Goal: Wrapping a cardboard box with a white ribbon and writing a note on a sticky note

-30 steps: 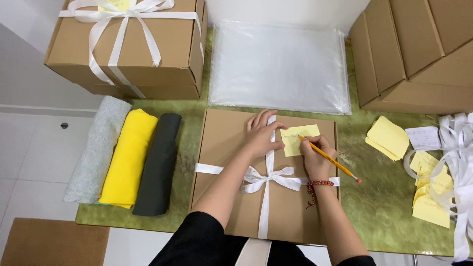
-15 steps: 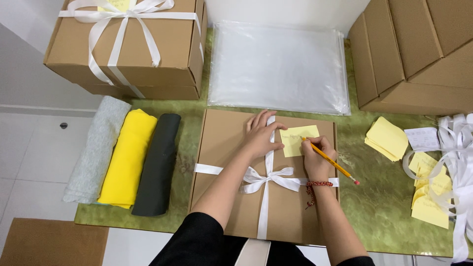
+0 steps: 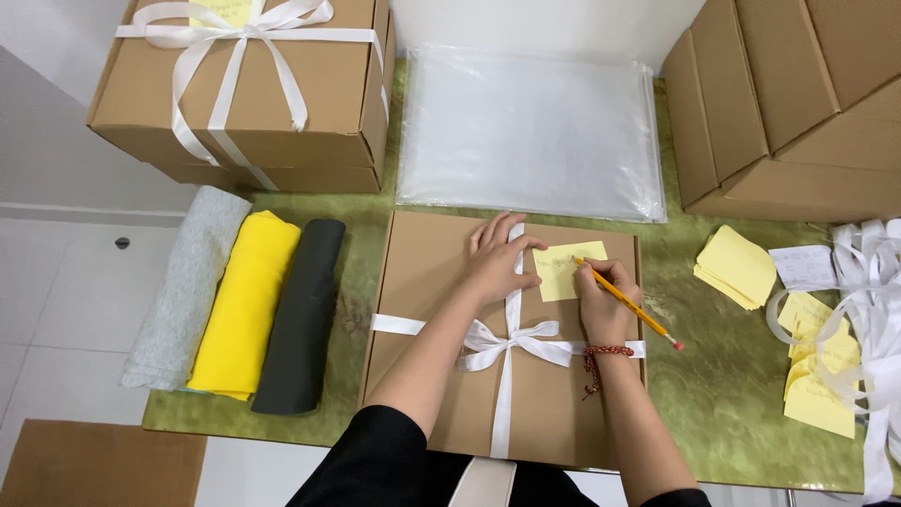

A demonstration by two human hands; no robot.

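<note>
A yellow pencil (image 3: 627,302) is gripped in the right hand (image 3: 601,302), with its tip set on a yellow sticky note (image 3: 567,269) that lies just ahead of that hand. The left hand (image 3: 497,261) is laid flat and open, fingers spread, just beside the note, pressing on the white ribbon (image 3: 510,340) and the flat brown box (image 3: 432,319) beneath both hands. The ribbon's bow is tied between the two wrists. Three rolled cloths (image 3: 239,305), grey, yellow and black, are lined up well off to the left hand's side. A stack of yellow notes (image 3: 737,268) is placed beyond the right hand.
</note>
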